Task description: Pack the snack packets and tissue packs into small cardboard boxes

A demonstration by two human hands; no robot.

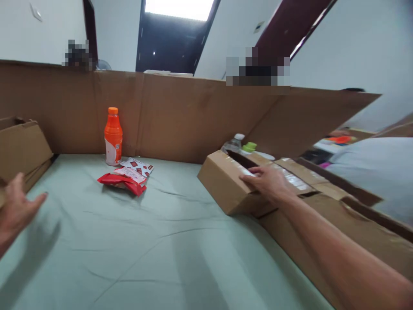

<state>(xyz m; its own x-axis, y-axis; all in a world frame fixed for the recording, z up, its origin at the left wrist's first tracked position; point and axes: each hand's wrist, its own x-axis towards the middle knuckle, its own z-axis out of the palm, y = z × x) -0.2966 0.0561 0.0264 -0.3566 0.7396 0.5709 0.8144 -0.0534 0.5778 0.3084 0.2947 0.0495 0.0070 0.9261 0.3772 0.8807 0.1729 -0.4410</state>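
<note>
My right hand [269, 183] reaches across to a small brown cardboard box [222, 183] at the right, its fingers curled over the box's upper edge. At the left edge of the view my left hand [19, 204] is empty, with the thumb spread away from the fingers. It is nearest to another cardboard box [24, 148]. Between the hands, farther back on the table, an orange bottle [113, 137] with an orange cap stands upright. Just in front of it lie a red packet [124, 184] and a white packet with red patterns [138, 165], partly overlapping.
A tall cardboard panel [180, 116] closes off the back of the pale green tabletop [135, 249]. Behind the small box show a clear bottle [234, 143] and a green cap [249, 147]. A long taped carton [322, 219] borders the right side, under my forearm.
</note>
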